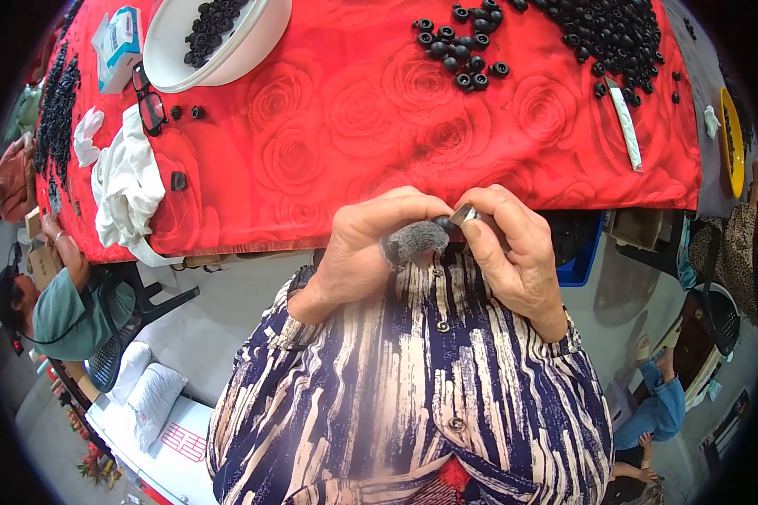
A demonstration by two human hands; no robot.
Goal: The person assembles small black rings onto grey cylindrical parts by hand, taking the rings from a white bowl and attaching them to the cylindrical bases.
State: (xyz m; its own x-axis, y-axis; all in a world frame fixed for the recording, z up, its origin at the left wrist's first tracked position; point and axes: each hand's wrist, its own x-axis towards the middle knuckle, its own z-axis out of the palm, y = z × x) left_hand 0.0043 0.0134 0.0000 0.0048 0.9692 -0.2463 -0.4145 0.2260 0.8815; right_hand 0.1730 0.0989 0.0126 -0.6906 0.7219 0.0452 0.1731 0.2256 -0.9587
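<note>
Close to my chest, at the table's near edge, my left hand [355,252] pinches a small black round part [443,223]. A grey knitted sleeve [414,241] covers one of its digits, probably the thumb. My right hand [515,252] grips a small metal blade [461,214] between thumb and fingers, its edge against or right beside the black part. Most of that part is hidden by my fingers. Beyond my hands lie several loose black round parts [463,50] with hollow ends, and a larger heap of black parts [611,34] at the far right.
A white bowl [265,46] with black parts stands far left on the red cloth [345,109]. Nearby are a tissue pack [120,50], glasses [152,109] and a white cloth [130,185]. A utility knife [625,126] lies right. Another person [67,295] sits left.
</note>
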